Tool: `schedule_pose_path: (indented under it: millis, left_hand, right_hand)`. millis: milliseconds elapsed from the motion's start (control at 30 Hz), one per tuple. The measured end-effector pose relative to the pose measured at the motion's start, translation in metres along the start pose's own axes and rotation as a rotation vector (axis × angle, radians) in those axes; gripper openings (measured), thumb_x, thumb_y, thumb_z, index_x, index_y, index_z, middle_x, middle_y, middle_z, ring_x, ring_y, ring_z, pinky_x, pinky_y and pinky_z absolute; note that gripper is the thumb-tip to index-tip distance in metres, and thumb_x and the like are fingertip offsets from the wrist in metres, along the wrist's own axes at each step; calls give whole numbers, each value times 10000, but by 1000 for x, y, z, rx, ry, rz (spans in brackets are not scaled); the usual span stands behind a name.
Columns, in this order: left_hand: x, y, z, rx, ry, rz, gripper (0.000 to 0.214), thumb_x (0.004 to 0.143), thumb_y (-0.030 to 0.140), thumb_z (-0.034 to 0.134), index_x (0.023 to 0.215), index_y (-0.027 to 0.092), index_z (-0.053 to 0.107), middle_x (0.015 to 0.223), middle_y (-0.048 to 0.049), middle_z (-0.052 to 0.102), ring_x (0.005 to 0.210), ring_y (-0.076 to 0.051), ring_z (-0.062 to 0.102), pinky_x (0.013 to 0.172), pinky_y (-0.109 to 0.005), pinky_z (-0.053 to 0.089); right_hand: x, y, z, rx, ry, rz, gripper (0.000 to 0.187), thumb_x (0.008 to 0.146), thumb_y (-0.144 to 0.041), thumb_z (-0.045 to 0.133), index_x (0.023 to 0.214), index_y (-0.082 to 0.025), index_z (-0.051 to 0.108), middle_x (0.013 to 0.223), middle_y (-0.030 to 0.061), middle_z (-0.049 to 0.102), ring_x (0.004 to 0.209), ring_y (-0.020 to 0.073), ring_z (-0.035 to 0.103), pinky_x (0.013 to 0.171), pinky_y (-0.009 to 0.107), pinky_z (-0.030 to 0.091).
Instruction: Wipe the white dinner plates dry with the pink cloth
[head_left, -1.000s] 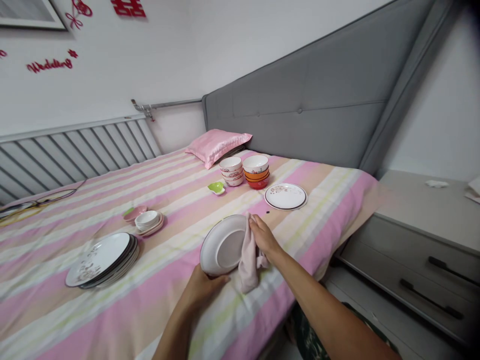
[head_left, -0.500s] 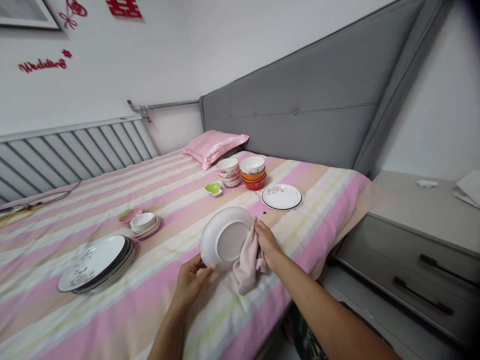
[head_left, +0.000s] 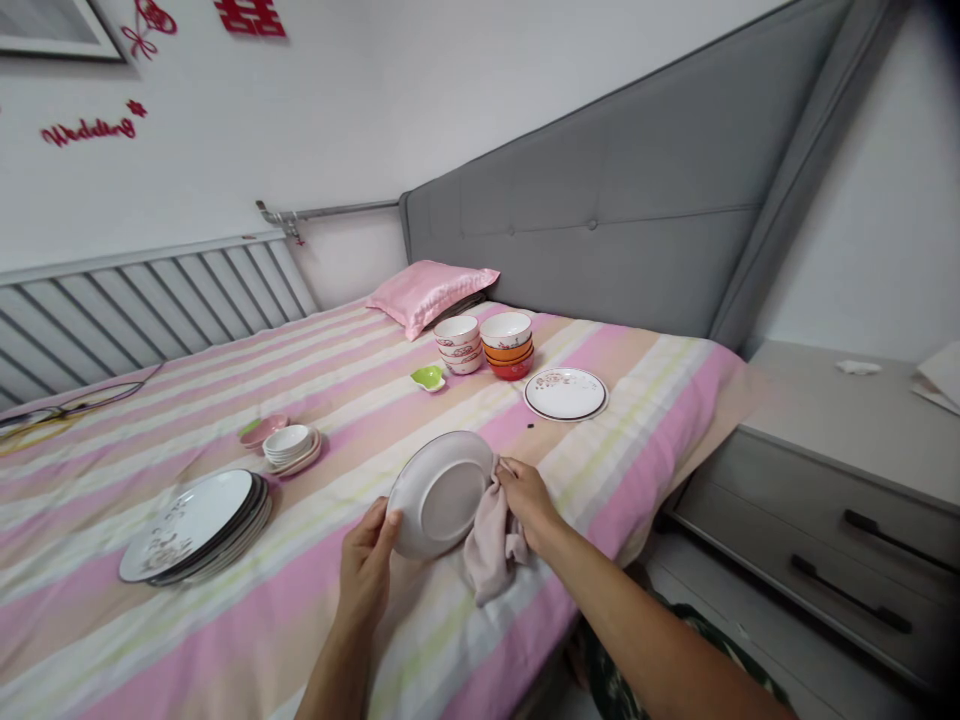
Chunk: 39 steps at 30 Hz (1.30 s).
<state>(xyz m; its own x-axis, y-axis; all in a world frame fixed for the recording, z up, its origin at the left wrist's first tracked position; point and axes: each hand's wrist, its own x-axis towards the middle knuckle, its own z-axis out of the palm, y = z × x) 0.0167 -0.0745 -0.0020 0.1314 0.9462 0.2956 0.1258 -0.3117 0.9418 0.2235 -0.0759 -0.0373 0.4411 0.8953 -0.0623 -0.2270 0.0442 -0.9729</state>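
A white plate [head_left: 454,497] is held tilted above the bed, its underside with the round foot ring facing me. My left hand [head_left: 367,552] grips its left rim, thumb on the underside. At the right rim, my right hand [head_left: 525,500] is closed on a pale pink cloth [head_left: 491,550] that hangs down over the plate's edge. Beyond lies a flower-patterned plate [head_left: 566,393] with a dark rim. To the left is a stack of plates [head_left: 191,525], the top one floral. The fingertips under the cloth are partly hidden.
Two stacks of bowls, one pink-white [head_left: 458,345] and one orange-red [head_left: 508,347], stand near a green dish [head_left: 428,378]. Small white dishes [head_left: 288,445] sit beside a pink dish [head_left: 264,431]. A pink pillow [head_left: 431,290] lies by the grey headboard [head_left: 600,220]. A nightstand [head_left: 832,540] is at right.
The held plate has moved slightly left and down and turned. My left hand has shifted up along its left rim; my right hand and the cloth have moved a little left and down.
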Motion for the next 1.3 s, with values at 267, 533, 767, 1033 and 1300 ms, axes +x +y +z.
schedule_pose_path:
  millis: [267, 533, 767, 1033, 1300]
  left_hand:
    - [0, -6, 0, 19, -95, -30, 408, 823, 456, 554, 1075, 148, 644, 1045, -79, 671, 996, -233, 575, 867, -275, 427]
    - [-2, 1, 2, 102, -131, -24, 465, 797, 518, 547, 1015, 127, 675, 1001, -83, 684, 964, -253, 587, 822, -276, 452]
    - [-2, -2, 3, 92, -158, -9, 415, 823, 481, 531, 1001, 131, 665, 933, -63, 672, 874, -222, 576, 771, -256, 444]
    - [-5, -8, 2, -24, -86, -14, 435, 870, 525, 432, 846, 143, 639, 731, -29, 607, 680, -159, 524, 610, -221, 422]
    - [-4, -5, 3, -228, -63, -105, 339, 842, 476, 523, 813, 154, 626, 685, 8, 568, 623, -122, 477, 602, -212, 403]
  right_hand:
    - [-2, -19, 7, -37, 217, -145, 261, 710, -374, 584, 884, -180, 589, 854, 50, 648, 775, 180, 595, 708, 285, 476]
    - [-20, -45, 23, -195, 139, -550, 181, 799, -256, 526, 929, -184, 629, 930, 72, 634, 885, 191, 587, 826, 327, 472]
    - [-46, -58, 41, -309, -79, -856, 249, 806, -128, 506, 986, -233, 641, 958, 65, 583, 950, 183, 569, 876, 331, 484]
    - [-64, -40, 47, -524, -273, -986, 342, 797, -35, 464, 1021, -231, 632, 959, 50, 559, 941, 161, 547, 832, 282, 487]
    - [-71, -31, 44, -782, -407, -1073, 249, 870, -113, 453, 953, -238, 652, 894, 26, 602, 836, 164, 527, 724, 264, 469]
